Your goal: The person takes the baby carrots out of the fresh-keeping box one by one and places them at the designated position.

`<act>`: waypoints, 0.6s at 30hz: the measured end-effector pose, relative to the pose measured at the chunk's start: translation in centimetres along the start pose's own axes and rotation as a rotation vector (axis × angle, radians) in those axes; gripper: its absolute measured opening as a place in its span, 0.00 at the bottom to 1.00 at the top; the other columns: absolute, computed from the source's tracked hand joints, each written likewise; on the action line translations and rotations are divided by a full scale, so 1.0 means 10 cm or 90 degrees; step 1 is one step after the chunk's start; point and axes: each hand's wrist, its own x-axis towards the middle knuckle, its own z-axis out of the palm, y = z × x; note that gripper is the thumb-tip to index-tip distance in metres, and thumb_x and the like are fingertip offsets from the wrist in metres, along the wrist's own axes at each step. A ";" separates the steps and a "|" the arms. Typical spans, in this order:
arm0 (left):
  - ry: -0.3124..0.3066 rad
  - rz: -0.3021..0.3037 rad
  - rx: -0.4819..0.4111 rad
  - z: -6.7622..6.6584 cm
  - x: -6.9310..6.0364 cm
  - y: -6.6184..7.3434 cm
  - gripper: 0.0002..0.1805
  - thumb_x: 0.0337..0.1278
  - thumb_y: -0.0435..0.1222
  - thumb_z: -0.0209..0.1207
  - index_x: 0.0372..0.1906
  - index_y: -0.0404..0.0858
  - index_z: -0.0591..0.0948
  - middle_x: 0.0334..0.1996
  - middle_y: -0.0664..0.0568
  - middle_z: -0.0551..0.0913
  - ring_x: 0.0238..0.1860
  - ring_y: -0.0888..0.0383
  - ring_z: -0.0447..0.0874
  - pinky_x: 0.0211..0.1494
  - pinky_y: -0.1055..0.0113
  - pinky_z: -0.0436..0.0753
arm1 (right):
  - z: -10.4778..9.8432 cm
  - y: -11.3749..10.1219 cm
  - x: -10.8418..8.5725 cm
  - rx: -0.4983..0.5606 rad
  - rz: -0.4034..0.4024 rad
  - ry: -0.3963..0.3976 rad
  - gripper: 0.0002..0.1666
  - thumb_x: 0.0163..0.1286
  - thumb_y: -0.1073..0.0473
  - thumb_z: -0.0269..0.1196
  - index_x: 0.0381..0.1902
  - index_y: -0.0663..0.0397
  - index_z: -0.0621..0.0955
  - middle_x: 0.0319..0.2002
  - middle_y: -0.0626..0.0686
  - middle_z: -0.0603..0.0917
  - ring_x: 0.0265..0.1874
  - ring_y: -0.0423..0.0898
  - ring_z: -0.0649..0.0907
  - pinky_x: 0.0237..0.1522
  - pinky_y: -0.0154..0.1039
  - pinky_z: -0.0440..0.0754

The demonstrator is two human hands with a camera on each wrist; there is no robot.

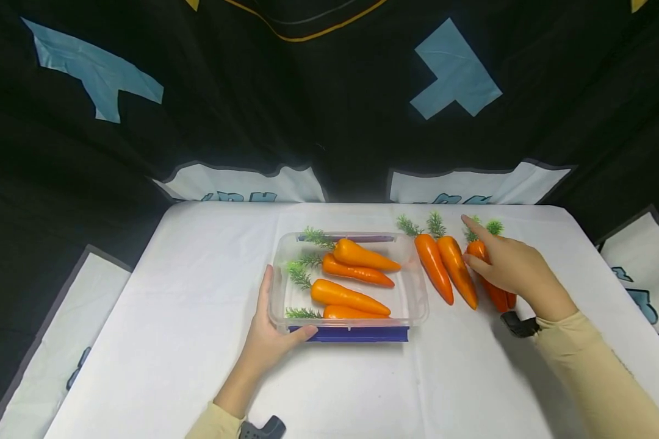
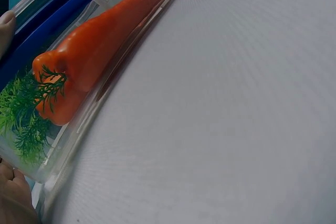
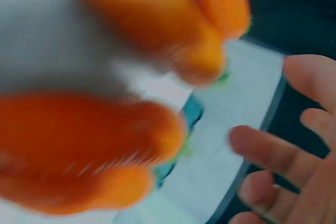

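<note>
A clear plastic container with blue latch flaps stands near the middle of the table. Inside lie several orange carrots with green leafy tops to the left. My left hand holds the container's near left corner, fingers along the side wall and thumb over the front rim. To the right of the container, two carrots lie side by side. Over two more carrots farther right is my right hand, its index finger extended and partly covering them. The right wrist view shows its fingers spread, gripping nothing.
A white cloth covers the table. Beyond its far edge hangs a black cloth with light blue shapes. A blue latch flap sticks out from the container's front.
</note>
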 end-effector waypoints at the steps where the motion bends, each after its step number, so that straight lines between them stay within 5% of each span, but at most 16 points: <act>1: 0.000 0.000 -0.001 0.00 0.00 0.00 0.72 0.39 0.38 0.79 0.80 0.61 0.38 0.81 0.56 0.42 0.80 0.47 0.44 0.78 0.36 0.49 | -0.02 -0.07 0.01 0.004 -0.017 0.024 0.48 0.70 0.45 0.61 0.80 0.40 0.50 0.23 0.53 0.76 0.20 0.47 0.73 0.22 0.40 0.75; 8: -0.002 0.000 -0.011 0.00 0.00 -0.02 0.71 0.39 0.37 0.79 0.80 0.62 0.38 0.81 0.58 0.41 0.81 0.48 0.42 0.78 0.35 0.47 | -0.06 -0.60 0.11 0.016 -0.138 0.164 0.45 0.70 0.47 0.62 0.79 0.35 0.55 0.27 0.51 0.79 0.24 0.46 0.72 0.19 0.35 0.70; 13: -0.001 -0.002 -0.005 0.01 0.00 -0.02 0.71 0.39 0.38 0.79 0.80 0.61 0.38 0.81 0.58 0.41 0.81 0.48 0.42 0.77 0.34 0.47 | -0.04 -0.92 0.19 0.005 -0.188 0.165 0.45 0.68 0.41 0.63 0.78 0.27 0.56 0.35 0.50 0.85 0.37 0.50 0.77 0.31 0.41 0.82; 18: 0.003 -0.004 0.005 -0.01 -0.01 0.00 0.71 0.39 0.38 0.79 0.80 0.61 0.38 0.81 0.57 0.42 0.81 0.47 0.42 0.77 0.33 0.48 | 0.04 -1.16 0.30 -0.016 -0.248 0.152 0.47 0.65 0.39 0.66 0.77 0.23 0.56 0.40 0.48 0.85 0.40 0.48 0.76 0.40 0.44 0.83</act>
